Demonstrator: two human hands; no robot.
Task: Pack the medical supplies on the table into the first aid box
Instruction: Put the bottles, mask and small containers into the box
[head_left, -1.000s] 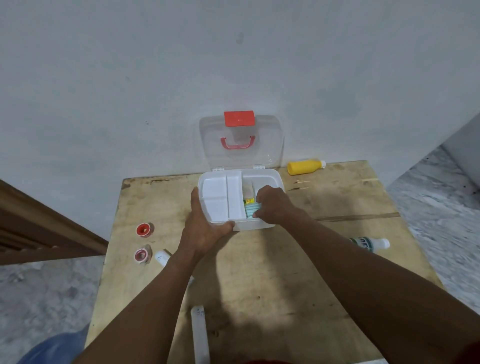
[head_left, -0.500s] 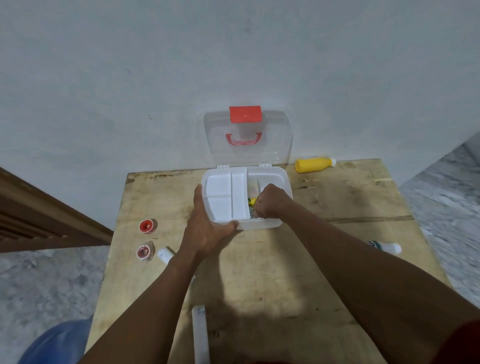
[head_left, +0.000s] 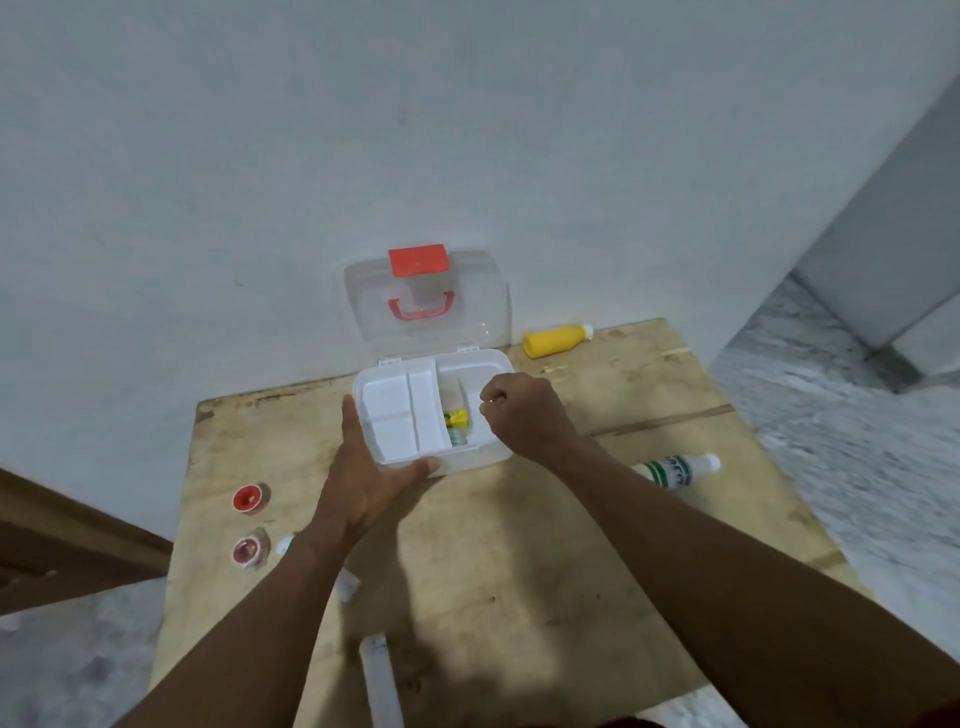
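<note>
Your first aid box (head_left: 467, 460) lay at the far edge of the table (head_left: 519, 545), long axis left-to-right, lid (head_left: 467, 291) raised. Your left hand (head_left: 363, 483) gripped its near-left corner; your right hand (head_left: 524, 415) hovered over it, fingers curled, seemingly empty.

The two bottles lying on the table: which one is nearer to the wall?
The yellow bottle, lying just right of the box's open lid. The white bottle with green print lies well away from the wall.
</note>
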